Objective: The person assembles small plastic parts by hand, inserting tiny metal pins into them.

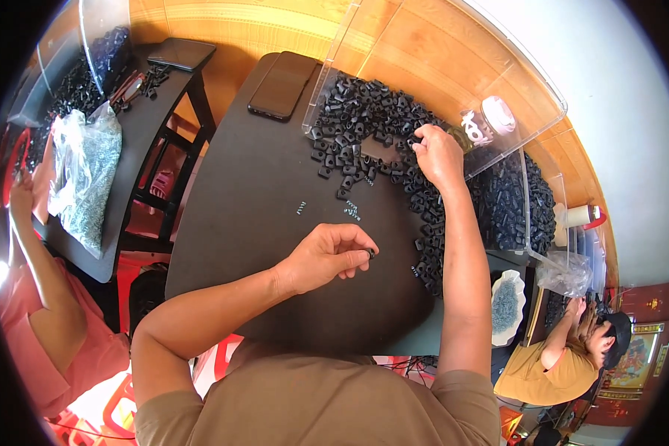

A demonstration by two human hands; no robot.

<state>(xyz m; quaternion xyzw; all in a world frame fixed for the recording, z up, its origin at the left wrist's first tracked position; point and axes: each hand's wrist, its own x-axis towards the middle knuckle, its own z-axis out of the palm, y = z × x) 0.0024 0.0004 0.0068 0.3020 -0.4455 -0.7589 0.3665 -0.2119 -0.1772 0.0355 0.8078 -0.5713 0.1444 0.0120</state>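
My left hand (327,259) is over the near middle of the dark table, thumb and fingers pinched on a small black plastic part (371,253). Farther right, my right hand (440,154) reaches into a heap of small black plastic parts (372,104). Its thumb and forefinger close on one dark piece at the heap's edge, mostly hidden by the fingertips. Between the hands and the heap lie several loose metal springs (351,210), with another spring (301,208) a little to the left.
A phone (282,85) lies at the table's far left. Behind the heap stands a clear plastic bin (453,52), with a pink-lidded jar (498,115). A white dish of springs (507,308) is at right. People work on both sides, one beside a bag of springs (89,171).
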